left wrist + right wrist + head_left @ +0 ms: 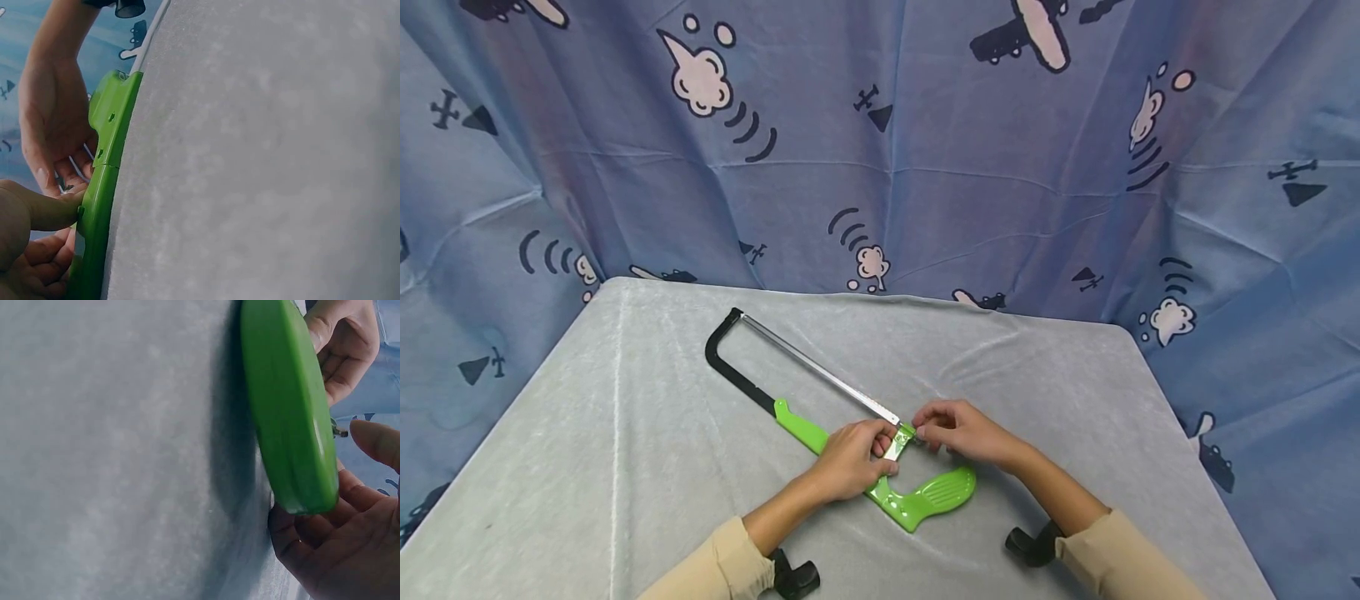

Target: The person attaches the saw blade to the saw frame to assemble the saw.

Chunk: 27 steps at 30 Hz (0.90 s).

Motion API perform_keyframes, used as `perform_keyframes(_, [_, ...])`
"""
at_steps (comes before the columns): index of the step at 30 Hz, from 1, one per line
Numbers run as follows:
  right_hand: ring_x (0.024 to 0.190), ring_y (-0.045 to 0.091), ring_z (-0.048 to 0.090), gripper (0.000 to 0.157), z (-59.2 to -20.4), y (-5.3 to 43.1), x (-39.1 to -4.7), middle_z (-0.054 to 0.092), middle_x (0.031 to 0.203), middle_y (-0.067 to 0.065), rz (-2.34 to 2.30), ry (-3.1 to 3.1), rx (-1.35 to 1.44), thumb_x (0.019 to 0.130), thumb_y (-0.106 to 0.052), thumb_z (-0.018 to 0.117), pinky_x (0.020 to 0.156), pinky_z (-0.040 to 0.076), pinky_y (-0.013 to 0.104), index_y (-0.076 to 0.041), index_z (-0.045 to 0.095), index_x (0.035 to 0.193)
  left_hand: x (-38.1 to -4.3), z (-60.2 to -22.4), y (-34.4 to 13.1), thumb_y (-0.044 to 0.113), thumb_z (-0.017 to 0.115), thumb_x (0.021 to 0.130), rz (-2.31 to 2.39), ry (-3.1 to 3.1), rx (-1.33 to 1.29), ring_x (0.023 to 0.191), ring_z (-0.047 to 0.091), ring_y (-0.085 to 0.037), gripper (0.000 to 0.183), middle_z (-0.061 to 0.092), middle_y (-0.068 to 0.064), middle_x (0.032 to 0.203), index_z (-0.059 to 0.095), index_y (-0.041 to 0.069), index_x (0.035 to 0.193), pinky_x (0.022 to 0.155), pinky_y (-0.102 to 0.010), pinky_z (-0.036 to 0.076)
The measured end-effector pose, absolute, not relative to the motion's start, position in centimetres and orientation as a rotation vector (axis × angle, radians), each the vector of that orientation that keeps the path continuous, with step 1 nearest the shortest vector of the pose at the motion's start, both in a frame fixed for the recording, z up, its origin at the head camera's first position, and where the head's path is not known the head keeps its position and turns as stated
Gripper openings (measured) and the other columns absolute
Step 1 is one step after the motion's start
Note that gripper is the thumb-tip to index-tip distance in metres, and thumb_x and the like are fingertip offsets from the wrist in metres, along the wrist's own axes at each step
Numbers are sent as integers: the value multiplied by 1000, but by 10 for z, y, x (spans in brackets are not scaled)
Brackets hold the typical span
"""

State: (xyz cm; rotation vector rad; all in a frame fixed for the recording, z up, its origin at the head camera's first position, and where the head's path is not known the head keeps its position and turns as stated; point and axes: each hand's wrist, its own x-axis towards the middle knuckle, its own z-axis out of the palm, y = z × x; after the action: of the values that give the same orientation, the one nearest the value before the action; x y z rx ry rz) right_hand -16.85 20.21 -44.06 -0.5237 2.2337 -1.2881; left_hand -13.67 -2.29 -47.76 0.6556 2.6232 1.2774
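Observation:
A hacksaw (917, 504) with a green handle and black front frame (733, 375) lies across the grey cloth. Its silver blade (820, 367) runs diagonally up to the far left. My left hand (847, 460) grips the green post near the blade's handle end, thumb and fingers on either side. My right hand (966, 432) is bent around the small metal screw (340, 432) at that end. In the right wrist view, the thumb stands just off the screw's tip and the fingers spread below it. The green handle hides part of these fingers there.
Grey cloth covers the table (647, 467), whose far edge meets a blue patterned curtain (820, 183). Black wrist-worn devices (1032, 546) sit beneath both forearms, close over the cloth.

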Motion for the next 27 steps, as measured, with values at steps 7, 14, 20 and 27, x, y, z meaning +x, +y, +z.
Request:
perform_keyframes(7, [80, 26, 65, 27, -441, 204, -166, 70, 94, 20, -1318, 2187, -501, 97, -13, 60, 64, 47, 28, 7, 62, 114, -136, -479, -23, 13, 83, 78, 1283, 2617, 657, 74, 52, -3, 32, 57, 8, 80, 67, 10, 105, 69, -22, 43])
perform_keyframes(14, [77, 21, 65, 28, -443, 204, -164, 71, 91, 18, -1362, 2146, -504, 94, -8, 61, 64, 46, 26, 9, 59, 115, -136, -479, -23, 14, 83, 79, 1277, 2618, 655, 74, 52, -4, 31, 57, 8, 80, 67, 11, 104, 69, -23, 42])
perform_keyframes(20, [70, 8, 58, 30, -449, 203, -164, 66, 82, 10, -1406, 2138, -522, 88, 0, 68, 61, 44, 20, 12, 56, 113, -137, -478, -23, 14, 83, 78, 1276, 2625, 657, 74, 53, -3, 31, 58, 8, 80, 67, 11, 104, 69, -23, 42])
perform_keyframes(27, [71, 8, 61, 27, -449, 200, -160, 68, 84, 20, -1441, 2146, -497, 83, 5, 71, 63, 45, 19, 9, 52, 101, -136, -479, -23, 13, 83, 78, 1289, 2622, 669, 74, 53, -3, 31, 58, 7, 79, 67, 10, 103, 68, -22, 43])
